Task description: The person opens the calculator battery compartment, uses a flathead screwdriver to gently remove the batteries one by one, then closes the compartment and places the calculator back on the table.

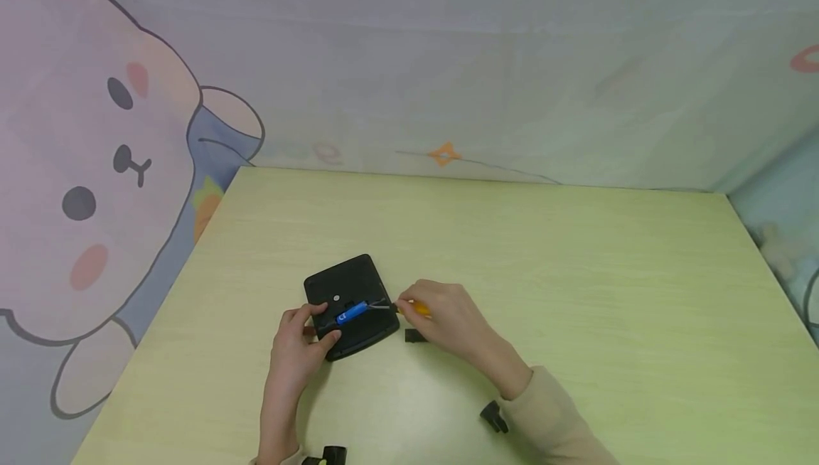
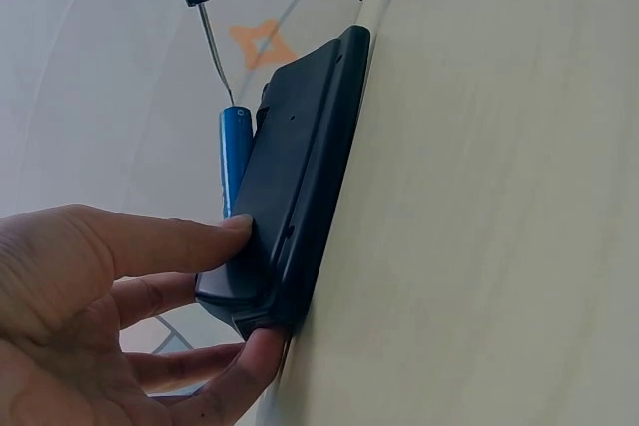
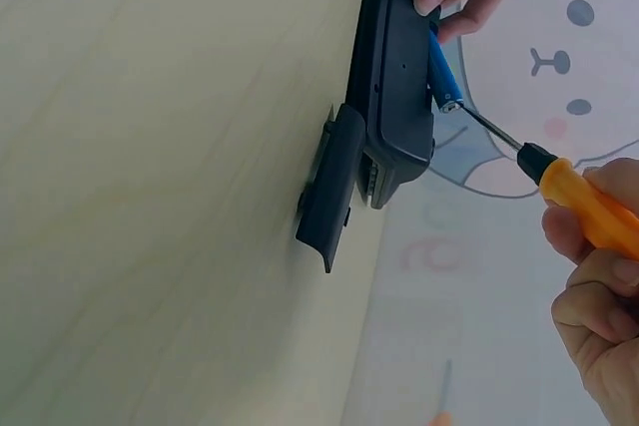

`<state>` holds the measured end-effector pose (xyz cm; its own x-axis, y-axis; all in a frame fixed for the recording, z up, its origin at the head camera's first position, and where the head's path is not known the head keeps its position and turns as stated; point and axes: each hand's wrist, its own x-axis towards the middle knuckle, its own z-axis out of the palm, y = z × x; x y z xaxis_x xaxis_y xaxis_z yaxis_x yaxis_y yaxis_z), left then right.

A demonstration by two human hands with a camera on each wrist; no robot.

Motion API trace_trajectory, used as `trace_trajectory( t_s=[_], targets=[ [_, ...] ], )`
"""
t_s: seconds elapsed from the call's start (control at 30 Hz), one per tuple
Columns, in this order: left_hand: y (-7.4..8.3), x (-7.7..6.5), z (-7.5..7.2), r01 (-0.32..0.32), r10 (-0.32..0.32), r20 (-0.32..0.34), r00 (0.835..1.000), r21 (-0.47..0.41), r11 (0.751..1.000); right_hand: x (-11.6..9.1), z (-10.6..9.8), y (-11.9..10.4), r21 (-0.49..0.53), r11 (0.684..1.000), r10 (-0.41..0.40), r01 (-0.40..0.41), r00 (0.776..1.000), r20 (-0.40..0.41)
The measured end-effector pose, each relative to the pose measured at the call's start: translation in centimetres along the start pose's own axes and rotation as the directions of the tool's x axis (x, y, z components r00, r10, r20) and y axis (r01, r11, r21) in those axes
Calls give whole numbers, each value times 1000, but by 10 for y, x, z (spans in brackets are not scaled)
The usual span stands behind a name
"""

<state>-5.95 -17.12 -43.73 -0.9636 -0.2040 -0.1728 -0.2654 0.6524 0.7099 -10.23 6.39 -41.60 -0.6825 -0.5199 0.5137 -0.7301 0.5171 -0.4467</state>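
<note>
A flat black battery-powered device [image 1: 358,280] lies on the table with its battery slot upward. My left hand [image 1: 299,348] grips its near left edge, thumb on top and fingertips at the rim in the left wrist view. A blue cylindrical battery [image 2: 236,152] stands tilted, one end raised out of the slot. With my right hand [image 1: 453,317] I hold a screwdriver [image 3: 589,209] by its yellow-orange handle. Its thin metal tip meets the raised end of the battery. A black curved battery cover [image 3: 331,192] lies beside the device, partly hidden by my right hand in the head view.
The pale wooden table [image 1: 544,252] ends at a printed cloth backdrop [image 1: 480,60] along the far side. Close to my right sleeve [image 1: 553,415] is a small black fitting [image 1: 494,417]. Another black piece [image 1: 334,455] shows by the left cuff.
</note>
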Motion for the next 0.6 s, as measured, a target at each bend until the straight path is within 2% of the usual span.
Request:
trace_trajectory(
  t_s=[0.33, 0.6],
  targets=[
    [-2, 2, 2, -7, 7, 3, 1000, -7, 1000, -3, 0, 1, -4, 999, 34, -34, 999, 2],
    [-2, 1, 0, 5, -5, 8, 1000, -5, 1000, -5, -3, 0, 19, 985, 168, -170, 984, 62]
  ],
)
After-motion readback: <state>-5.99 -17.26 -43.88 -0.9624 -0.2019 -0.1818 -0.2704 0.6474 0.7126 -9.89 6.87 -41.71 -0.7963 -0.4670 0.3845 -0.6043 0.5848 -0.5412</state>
